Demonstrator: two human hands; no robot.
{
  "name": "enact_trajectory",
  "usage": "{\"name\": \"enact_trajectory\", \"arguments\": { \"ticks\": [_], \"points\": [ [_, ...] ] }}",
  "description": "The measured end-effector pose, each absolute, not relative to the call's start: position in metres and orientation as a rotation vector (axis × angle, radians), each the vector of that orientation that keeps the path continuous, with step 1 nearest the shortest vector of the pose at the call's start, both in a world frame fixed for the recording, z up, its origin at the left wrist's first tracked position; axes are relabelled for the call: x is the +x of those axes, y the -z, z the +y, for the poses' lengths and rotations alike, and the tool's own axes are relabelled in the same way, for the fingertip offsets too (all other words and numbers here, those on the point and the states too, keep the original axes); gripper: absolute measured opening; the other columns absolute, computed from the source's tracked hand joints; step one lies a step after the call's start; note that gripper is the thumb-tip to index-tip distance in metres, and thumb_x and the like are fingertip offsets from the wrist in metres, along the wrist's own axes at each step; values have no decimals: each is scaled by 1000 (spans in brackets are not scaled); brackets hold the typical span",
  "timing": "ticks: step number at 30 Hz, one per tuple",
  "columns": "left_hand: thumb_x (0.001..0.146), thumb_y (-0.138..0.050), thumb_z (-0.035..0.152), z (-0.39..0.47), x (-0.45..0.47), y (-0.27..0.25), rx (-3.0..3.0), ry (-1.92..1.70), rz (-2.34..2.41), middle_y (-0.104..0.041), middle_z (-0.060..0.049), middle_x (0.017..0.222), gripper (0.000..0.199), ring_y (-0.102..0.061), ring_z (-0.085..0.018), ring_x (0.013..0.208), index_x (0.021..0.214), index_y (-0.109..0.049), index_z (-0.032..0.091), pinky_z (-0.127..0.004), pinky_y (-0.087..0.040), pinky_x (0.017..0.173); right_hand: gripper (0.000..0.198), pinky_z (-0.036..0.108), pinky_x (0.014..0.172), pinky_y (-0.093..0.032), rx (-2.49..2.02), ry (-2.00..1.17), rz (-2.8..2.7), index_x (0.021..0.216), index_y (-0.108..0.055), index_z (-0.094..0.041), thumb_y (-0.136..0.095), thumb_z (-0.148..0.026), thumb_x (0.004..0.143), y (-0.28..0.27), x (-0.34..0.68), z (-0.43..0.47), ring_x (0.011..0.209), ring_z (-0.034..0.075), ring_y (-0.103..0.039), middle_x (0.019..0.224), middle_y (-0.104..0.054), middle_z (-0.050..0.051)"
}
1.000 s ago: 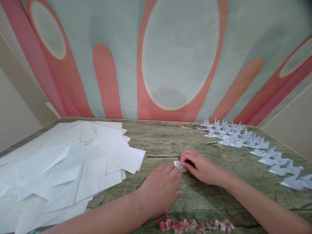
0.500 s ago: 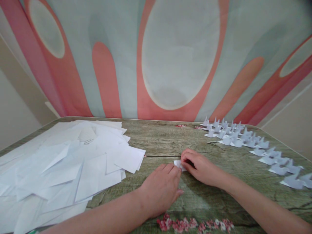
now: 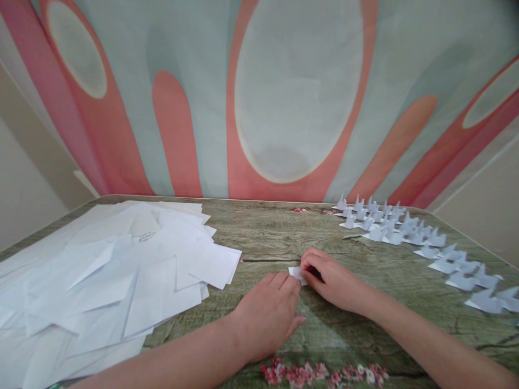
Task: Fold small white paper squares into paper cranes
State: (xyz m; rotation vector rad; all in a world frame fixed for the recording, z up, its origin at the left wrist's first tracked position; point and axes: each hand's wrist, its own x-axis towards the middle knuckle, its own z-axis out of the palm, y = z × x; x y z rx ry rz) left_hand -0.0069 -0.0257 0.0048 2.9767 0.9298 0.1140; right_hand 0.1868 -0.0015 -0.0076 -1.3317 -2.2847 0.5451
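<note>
A small folded piece of white paper (image 3: 295,272) lies on the tabletop between my hands, partly covered by fingers. My right hand (image 3: 334,280) is curled, thumb and index finger pinching the paper's right side. From the left, my left hand (image 3: 270,313) has its fingers together and bent down onto the paper's near edge, holding it against the table, while its thumb sticks out toward me. The fingertips hide most of the folds. Rows of folded white paper cranes (image 3: 427,251) stand along the right side, beyond my right hand.
A wide, loose heap of white paper sheets (image 3: 150,292) covers the left of the wood-grain table (image 3: 259,227). Printed pink flowers (image 3: 300,374) show on the near surface. A coral and grey-green patterned backdrop (image 3: 211,108) rises behind the table's far edge.
Almost nothing differs. Both hands stay on the small paper in the same place; the whole view has shifted very slightly.
</note>
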Motion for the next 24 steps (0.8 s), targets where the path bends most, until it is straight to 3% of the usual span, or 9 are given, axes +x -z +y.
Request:
{"name": "enact_trajectory", "arguments": {
  "ticks": [17, 24],
  "points": [
    [88, -43, 41, -24, -6, -5, 2982, -127, 929, -52, -11, 111, 45, -46, -26, 103, 119, -45, 9, -38, -40, 90, 10, 27, 66, -41, -1351, -599, -2185, 77, -48, -19, -48, -9, 80, 12, 185, -1, 72, 14, -49, 83, -48, 2],
    [87, -44, 41, -24, -7, -6, 2981, -118, 926, -54, -10, 107, 43, -47, -25, 101, 117, -47, 10, -38, -41, 88, 9, 26, 64, -41, -1314, -781, -2123, 79, -53, -19, -49, -23, 86, 10, 198, 4, 70, 13, -50, 80, -53, 1]
  ]
}}
